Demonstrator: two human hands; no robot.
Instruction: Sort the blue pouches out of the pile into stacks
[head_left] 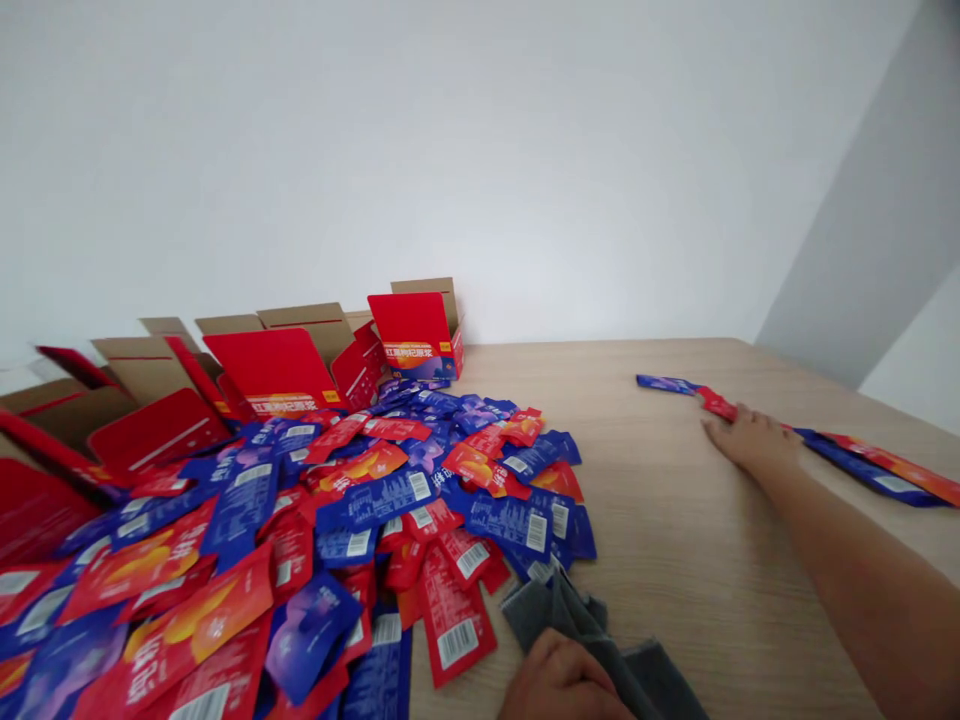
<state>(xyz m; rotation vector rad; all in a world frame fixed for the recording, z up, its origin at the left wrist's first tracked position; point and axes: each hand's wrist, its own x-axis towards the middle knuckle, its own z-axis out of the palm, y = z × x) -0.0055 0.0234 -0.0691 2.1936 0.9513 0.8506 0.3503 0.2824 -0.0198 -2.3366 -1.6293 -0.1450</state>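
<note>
"What's around you?"

"A wide heap of packets (pixel 390 500), red and blue, covers the left half of my wooden table (pixel 637 460). Behind it and to its left stand red cartons (pixel 266 365) with brown flaps up; one carton (pixel 412 325) sits apart at the far end of the heap. A pale wall (pixel 525 150) rises behind everything."

"Anything in the way?"

"The heap spreads right up to the grey cloth (pixel 556 608) near my front edge, and my left hand (pixel 559 685) has its fingers closed on that cloth."

"And the other hand?"

"My right hand (pixel 754 440) is over on the right, fingers on a red packet (pixel 718 403). Whether they pinch it or only rest there, I can't tell."

"How does that packet look?"

"Slim and partly under my hand. It lies in a slanting line, between a blue packet (pixel 665 384) at the far end and an orange-red packet (pixel 896 462) beside a dark blue one (pixel 862 468) nearer me. The cloth is crumpled, with folds standing up."
</note>
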